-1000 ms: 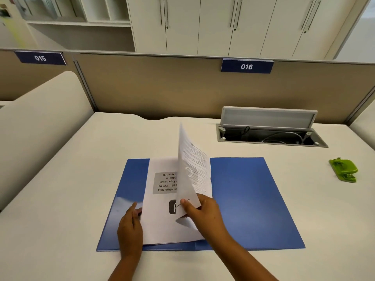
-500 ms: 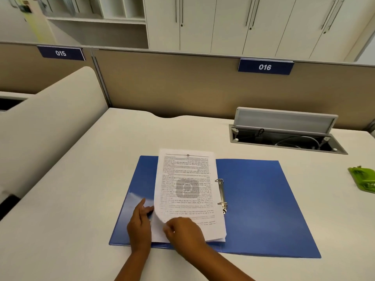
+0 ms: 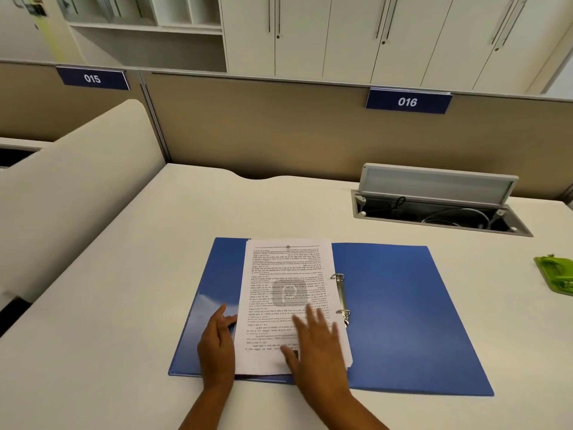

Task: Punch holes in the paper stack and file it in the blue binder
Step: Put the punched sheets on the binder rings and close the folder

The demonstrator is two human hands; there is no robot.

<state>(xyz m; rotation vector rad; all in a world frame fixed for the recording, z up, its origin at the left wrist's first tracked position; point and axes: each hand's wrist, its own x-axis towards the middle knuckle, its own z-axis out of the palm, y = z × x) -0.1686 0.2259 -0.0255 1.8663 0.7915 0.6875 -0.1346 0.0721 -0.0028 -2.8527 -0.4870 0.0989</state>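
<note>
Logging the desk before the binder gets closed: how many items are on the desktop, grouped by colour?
Blue: 1, the open binder
White: 1, the paper stack lying on the binder's left half
Green: 1, the hole punch at the right edge
Total: 3

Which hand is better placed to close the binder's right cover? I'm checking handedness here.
Probably the right hand: it lies flat on the paper stack beside the rings; the left hand rests at the stack's left edge.
</note>
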